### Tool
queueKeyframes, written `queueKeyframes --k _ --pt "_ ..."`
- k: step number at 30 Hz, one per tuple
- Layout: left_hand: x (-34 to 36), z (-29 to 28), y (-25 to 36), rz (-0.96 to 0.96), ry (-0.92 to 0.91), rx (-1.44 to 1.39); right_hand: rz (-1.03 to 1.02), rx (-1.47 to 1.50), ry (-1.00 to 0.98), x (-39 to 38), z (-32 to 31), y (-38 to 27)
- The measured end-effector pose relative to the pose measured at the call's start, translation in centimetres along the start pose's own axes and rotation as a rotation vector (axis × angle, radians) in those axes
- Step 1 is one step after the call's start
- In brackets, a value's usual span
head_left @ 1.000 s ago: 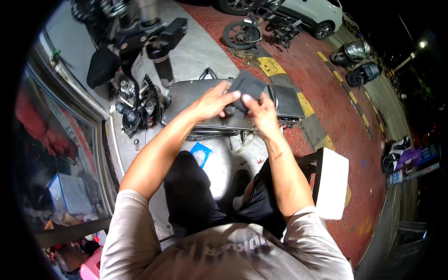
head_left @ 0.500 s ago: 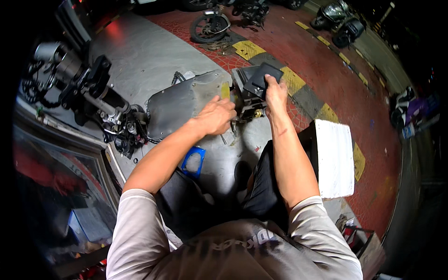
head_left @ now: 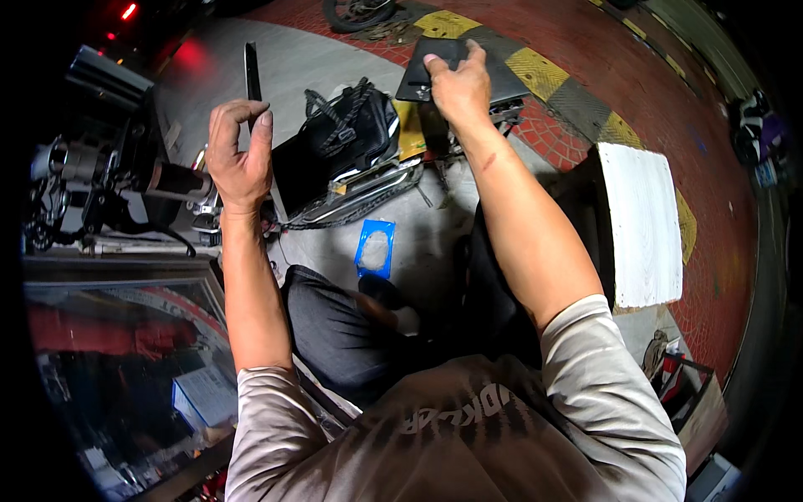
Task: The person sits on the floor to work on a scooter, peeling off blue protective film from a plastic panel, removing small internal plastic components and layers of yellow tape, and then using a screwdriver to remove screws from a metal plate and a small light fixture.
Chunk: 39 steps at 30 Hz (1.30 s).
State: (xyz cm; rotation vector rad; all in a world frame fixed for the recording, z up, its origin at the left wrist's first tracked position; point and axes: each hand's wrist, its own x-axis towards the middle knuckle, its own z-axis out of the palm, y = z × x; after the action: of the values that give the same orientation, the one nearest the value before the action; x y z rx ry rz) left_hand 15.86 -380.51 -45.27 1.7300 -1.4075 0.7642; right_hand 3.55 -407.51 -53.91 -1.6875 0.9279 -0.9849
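Note:
My left hand (head_left: pixel 238 155) is closed, fingers bent and thumb up, on the raised grey lid (head_left: pixel 253 71), which stands nearly edge-on. Beneath it the low vehicle body lies uncovered, with a black bag (head_left: pixel 368 130) and a dark woven strap (head_left: pixel 339 125) inside. On the far right part of the vehicle, my right hand (head_left: pixel 462 88) rests on a flat black panel (head_left: pixel 421 71), thumb and forefinger spread apart; its other fingers are partly hidden. A yellow strip (head_left: pixel 411 134) shows between bag and panel. The blue frame-like piece (head_left: pixel 375 249) lies on the floor near my legs.
Handlebar parts with a black lever (head_left: pixel 155 230) crowd the left, above a glass-fronted case (head_left: pixel 134 343). A white-topped box (head_left: pixel 637 226) stands beside my right arm. Beyond the vehicle run a yellow-and-black kerb strip (head_left: pixel 535 74) and red paving. Part of a motorcycle wheel (head_left: pixel 358 12) shows at the top.
My left hand has moved left and up with the grey lid, which lay flat before, baring the black bag. My right hand has shifted farther away and left with the black panel. The view has shifted.

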Motion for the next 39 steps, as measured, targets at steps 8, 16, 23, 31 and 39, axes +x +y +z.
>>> queueKeyframes --k 8,16,23,31,39 --pt "-1.3 -1.5 -1.1 -0.097 0.056 0.004 0.131 -0.123 -0.542 -5.8 10.9 -0.8" --pt "-0.7 1.6 0.4 -0.066 -0.012 0.025 0.107 -0.122 -0.644 -6.2 14.5 1.3" --pt "-0.9 7.1 1.7 0.041 -0.170 0.033 0.253 0.400 -0.120 0.9 7.5 2.8" --pt "-5.7 18.4 4.1 0.147 -0.768 0.175 0.449 0.698 0.068 4.2 -4.9 3.6" --pt "-7.4 20.1 3.8 0.085 -0.766 0.204 0.400 0.585 0.060 4.5 -11.0 4.6"
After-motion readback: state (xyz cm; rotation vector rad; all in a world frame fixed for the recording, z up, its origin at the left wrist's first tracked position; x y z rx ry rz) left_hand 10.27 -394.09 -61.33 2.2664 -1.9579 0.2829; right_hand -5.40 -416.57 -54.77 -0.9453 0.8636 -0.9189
